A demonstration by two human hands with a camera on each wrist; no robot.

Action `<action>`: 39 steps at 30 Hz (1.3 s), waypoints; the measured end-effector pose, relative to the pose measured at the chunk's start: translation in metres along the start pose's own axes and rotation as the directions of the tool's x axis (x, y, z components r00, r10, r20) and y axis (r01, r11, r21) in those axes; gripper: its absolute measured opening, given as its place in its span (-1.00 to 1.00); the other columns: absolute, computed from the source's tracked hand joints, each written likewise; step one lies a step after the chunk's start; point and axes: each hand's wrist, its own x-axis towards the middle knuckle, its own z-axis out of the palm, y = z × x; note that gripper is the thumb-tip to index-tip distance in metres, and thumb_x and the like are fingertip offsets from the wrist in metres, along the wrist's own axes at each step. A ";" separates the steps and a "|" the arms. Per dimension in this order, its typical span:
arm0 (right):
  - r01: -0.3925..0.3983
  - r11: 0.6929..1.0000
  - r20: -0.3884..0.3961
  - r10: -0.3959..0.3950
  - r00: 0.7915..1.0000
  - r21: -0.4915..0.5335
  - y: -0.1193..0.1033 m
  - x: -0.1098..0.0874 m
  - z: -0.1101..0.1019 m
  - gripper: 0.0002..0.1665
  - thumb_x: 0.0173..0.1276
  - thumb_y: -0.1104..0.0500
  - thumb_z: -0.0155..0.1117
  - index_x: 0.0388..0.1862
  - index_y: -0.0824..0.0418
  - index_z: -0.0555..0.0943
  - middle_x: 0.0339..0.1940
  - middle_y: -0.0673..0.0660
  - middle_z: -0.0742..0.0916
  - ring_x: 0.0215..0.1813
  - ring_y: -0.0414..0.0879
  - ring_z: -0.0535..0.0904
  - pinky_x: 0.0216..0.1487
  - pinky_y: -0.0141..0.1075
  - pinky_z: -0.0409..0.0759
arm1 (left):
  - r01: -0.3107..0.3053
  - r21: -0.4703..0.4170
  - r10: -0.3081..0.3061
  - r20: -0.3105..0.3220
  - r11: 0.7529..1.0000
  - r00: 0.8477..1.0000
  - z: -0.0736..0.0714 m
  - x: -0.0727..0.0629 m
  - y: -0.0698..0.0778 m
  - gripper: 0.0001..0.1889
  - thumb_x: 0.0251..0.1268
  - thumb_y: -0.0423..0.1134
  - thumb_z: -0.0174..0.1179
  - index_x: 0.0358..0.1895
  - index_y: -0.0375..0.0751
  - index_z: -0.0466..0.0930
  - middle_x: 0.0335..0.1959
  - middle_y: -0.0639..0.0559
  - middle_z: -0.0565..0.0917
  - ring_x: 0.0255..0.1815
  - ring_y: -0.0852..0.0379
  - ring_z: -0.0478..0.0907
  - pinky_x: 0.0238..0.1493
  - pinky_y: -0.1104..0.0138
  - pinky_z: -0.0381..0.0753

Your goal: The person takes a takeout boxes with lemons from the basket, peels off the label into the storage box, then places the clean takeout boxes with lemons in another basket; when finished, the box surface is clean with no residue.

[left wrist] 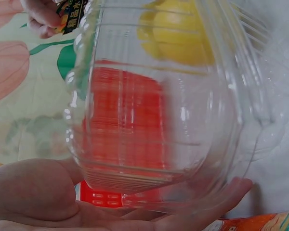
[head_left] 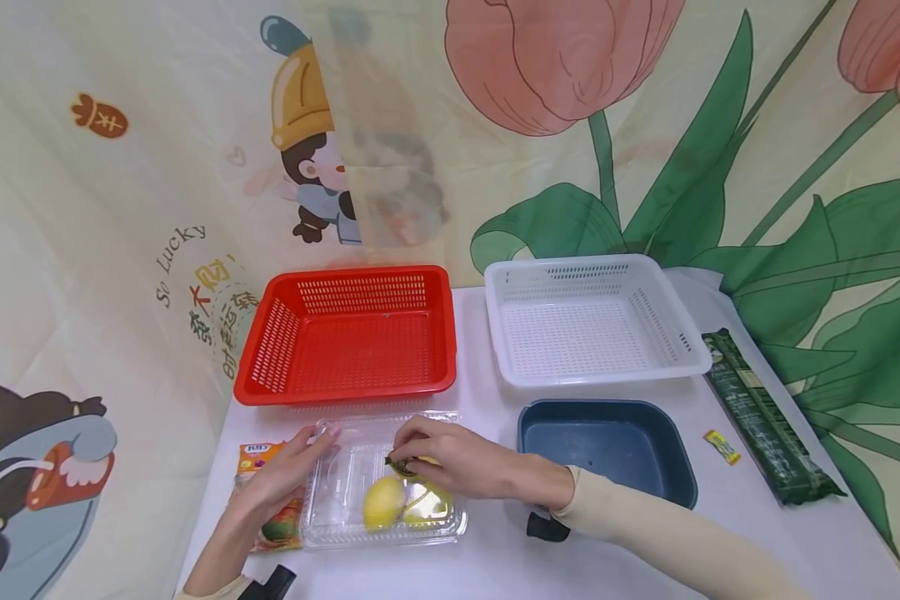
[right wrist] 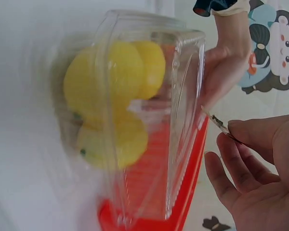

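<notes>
Three yellow fruits (head_left: 384, 503) show inside a clear plastic container (head_left: 337, 517), which lies on the tabletop (head_left: 487, 554) at the lower centre of the head frame. The fruits are grouped in the container's right half, partly hidden there by the right hand (head_left: 453, 457). The thumb and forefinger of that hand pinch a small dark label (head_left: 401, 465) with gold characters, held over the container; whether it touches the plastic, I cannot tell. The left hand (head_left: 291, 465) touches the container's upper left corner; in the left wrist view its fingers lie stretched out along the container's end rather than curled around it.

Under the left forearm, at the lower left of the head frame, an orange printed packet (head_left: 281, 532) lies just beside the container. Above the container, left of centre, stands a red basket (head_left: 360, 358), and right of centre a white basket (head_left: 577, 329). Below the white one sits a dark blue basin (head_left: 600, 442), partly covered by the right forearm. At the right, a small yellow wrapped sweet (head_left: 722, 447) lies near a long green package (head_left: 772, 425), which slants down toward the lower right.
</notes>
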 end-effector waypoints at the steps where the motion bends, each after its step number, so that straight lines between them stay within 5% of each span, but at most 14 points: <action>1: -0.016 1.000 -0.008 0.016 1.000 -0.002 0.001 -0.004 -0.004 -0.69 0.41 0.25 0.36 0.11 0.16 0.72 0.11 0.01 0.64 0.17 -0.24 0.56 0.21 -0.61 0.52 | 0.005 0.001 -0.005 -0.001 1.000 1.000 0.000 0.000 0.001 -0.05 0.48 0.28 0.01 0.64 -0.26 -0.16 0.61 -0.39 0.06 0.58 -0.47 0.03 0.39 -0.39 0.20; 10: -0.159 0.987 -0.085 0.161 0.983 0.028 0.016 -0.043 -0.039 -0.67 0.39 0.30 0.37 0.12 0.16 0.73 0.10 -0.02 0.64 0.13 -0.25 0.57 0.12 -0.52 0.63 | 0.058 -0.005 -0.058 0.016 0.998 0.998 -0.001 -0.001 0.005 0.11 0.39 0.39 0.03 0.64 -0.29 -0.30 0.63 -0.40 -0.07 0.60 -0.47 -0.08 0.41 -0.41 0.13; 24: -0.324 0.945 -0.170 0.325 0.930 0.032 0.056 -0.115 -0.068 -0.72 0.38 0.34 0.35 0.05 0.18 0.74 0.07 -0.01 0.68 0.05 -0.17 0.66 -0.02 -0.39 0.70 | 0.054 0.018 -0.054 0.007 0.998 0.998 0.000 -0.001 0.005 0.09 0.37 0.43 0.01 0.64 -0.26 -0.21 0.62 -0.38 0.00 0.59 -0.46 -0.04 0.40 -0.42 0.13; 31: -0.376 0.927 -0.121 0.373 0.920 -0.001 0.074 -0.136 -0.065 -0.74 0.38 0.34 0.35 0.02 0.19 0.74 0.04 0.01 0.68 0.01 -0.13 0.64 -0.05 -0.30 0.71 | 0.070 0.008 -0.070 0.013 0.997 0.997 -0.002 0.001 0.003 0.14 0.34 0.44 0.02 0.64 -0.29 -0.28 0.62 -0.40 -0.05 0.58 -0.46 -0.06 0.39 -0.43 0.15; 39: -0.365 0.931 -0.024 0.364 0.931 -0.003 0.089 -0.146 -0.056 -0.75 0.37 0.39 0.32 0.00 0.24 0.73 0.03 0.06 0.68 0.01 -0.09 0.67 -0.02 -0.33 0.71 | 0.066 -0.007 -0.066 0.021 0.998 0.998 -0.002 0.000 0.002 0.12 0.37 0.41 0.02 0.65 -0.28 -0.30 0.63 -0.39 -0.04 0.58 -0.46 -0.04 0.38 -0.43 0.18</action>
